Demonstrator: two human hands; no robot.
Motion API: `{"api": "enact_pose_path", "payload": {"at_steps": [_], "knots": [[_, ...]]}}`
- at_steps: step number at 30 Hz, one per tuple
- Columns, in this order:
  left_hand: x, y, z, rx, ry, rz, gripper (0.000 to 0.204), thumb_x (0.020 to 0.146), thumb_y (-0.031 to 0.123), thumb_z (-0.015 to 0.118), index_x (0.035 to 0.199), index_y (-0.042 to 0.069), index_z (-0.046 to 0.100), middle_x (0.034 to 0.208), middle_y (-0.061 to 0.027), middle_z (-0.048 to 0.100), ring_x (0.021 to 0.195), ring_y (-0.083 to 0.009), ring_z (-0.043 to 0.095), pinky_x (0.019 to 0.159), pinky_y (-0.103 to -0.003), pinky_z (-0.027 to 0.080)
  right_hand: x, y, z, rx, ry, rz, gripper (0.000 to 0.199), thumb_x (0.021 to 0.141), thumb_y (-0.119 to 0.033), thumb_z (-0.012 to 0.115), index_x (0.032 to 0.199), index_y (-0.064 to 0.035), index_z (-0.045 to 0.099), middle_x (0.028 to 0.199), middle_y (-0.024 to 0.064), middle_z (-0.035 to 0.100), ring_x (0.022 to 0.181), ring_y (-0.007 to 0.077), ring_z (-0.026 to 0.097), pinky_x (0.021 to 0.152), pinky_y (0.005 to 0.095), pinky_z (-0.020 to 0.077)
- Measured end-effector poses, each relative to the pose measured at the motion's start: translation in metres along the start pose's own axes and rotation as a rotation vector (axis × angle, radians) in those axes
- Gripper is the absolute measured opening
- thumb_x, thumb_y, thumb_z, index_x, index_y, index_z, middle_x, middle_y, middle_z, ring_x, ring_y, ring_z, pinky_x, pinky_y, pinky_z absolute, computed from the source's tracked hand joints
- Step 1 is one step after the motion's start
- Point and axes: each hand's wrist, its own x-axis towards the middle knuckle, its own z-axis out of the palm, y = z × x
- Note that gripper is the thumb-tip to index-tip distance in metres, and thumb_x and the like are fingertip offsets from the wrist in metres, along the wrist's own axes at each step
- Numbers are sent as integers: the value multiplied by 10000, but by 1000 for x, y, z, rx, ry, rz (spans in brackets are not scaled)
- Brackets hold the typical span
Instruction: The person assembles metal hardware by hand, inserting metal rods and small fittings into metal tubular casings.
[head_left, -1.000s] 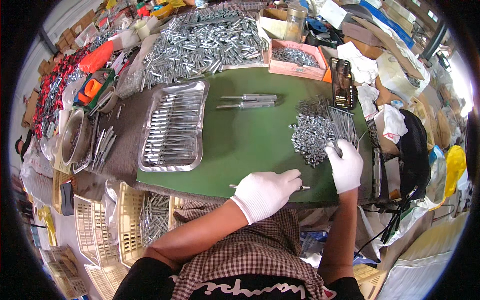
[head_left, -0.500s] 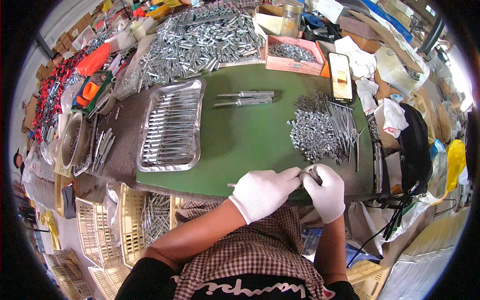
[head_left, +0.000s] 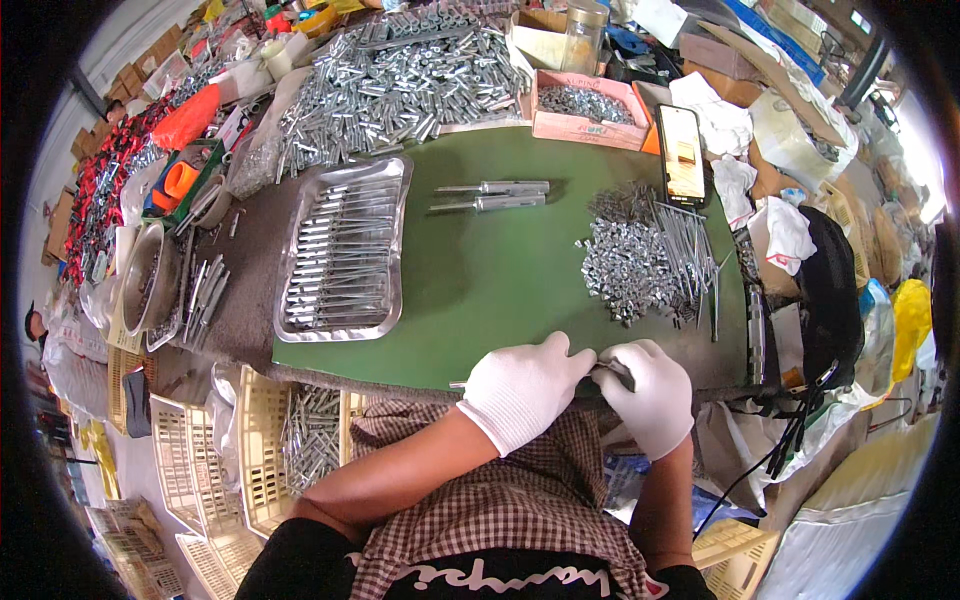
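Note:
My left hand point(head_left: 530, 390), in a white knit glove, is closed at the near edge of the green mat point(head_left: 470, 290). A thin metal rod point(head_left: 457, 384) sticks out on its left side; the rest of it is hidden in the glove. Close beside it, my right hand point(head_left: 650, 398), also gloved, has its fingers bent around a small dark metal piece point(head_left: 618, 373) whose kind I cannot make out. Two metal tools with thick handles and thin shafts point(head_left: 510, 202) lie farther off on the mat. Small metal sleeves point(head_left: 625, 270) are heaped to the right, next to long thin rods point(head_left: 690, 250).
A silver tray point(head_left: 396, 250) of lined-up shafted metal pieces stands at left. Behind lie a big pile of metal tubes point(head_left: 400, 85), a pink box point(head_left: 590, 130) of small parts and a phone point(head_left: 682, 155). Cream plastic baskets point(head_left: 262, 450) sit below the table edge.
My hands have shifted slightly, and the left fingers have moved up and a little back from the right ones. The rod's protruding end sits slightly lower and farther left.

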Motion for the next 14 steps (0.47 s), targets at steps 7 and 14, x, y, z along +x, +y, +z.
{"api": "enact_pose_path", "payload": {"at_steps": [7,14], "knots": [[0,1,1,13,5,12,141,846,194,611,986,183,629,781,-61,523,537,-223,605,479,-369,507,15,30,1,-8,213,114,103,791,-107,713,881,-67,686,838,103,655,718,261,654,651,353,504],[0,-1,3,34,-2,4,162,843,190,612,1002,190,639,766,-56,522,525,-216,600,468,-357,503,23,28,12,-276,157,86,156,771,-141,719,899,-86,649,842,113,630,741,313,637,650,424,492]]}}
